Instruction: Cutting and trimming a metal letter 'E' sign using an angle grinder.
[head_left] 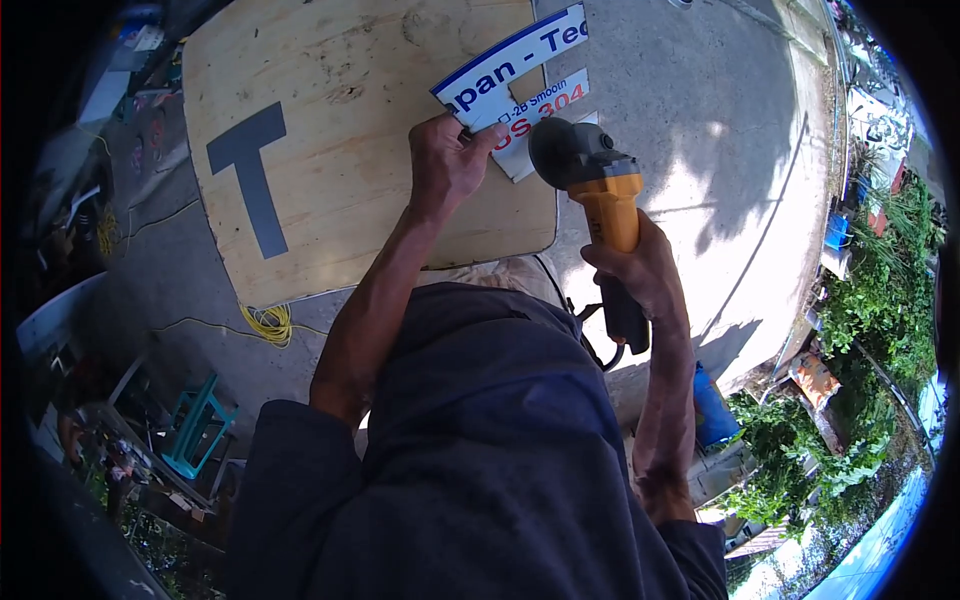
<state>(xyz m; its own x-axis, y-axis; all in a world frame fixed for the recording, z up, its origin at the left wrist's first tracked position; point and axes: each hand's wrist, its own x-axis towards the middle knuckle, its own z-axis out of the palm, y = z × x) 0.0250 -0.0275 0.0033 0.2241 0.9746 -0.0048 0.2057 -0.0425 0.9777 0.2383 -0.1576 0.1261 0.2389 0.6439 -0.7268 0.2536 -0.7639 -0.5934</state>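
The right hand [642,265] is wrapped firmly round a yellow and black grinder [614,212], whose head sits right next to a printed white sheet [512,68]. The left hand [447,165] pinches that sheet, which juts past the right edge of a wooden table [360,80]. A grey T-shaped piece [256,168] lies farther left; beyond are a coiled yellow cord [268,325] and green plants [885,290].

Open-air workshop yard
Yellow-and-black angle grinder [611,212], pale flat plywood worktable [350,190], grey concrete ground [660,110], leafy green plants [885,285] alongside.
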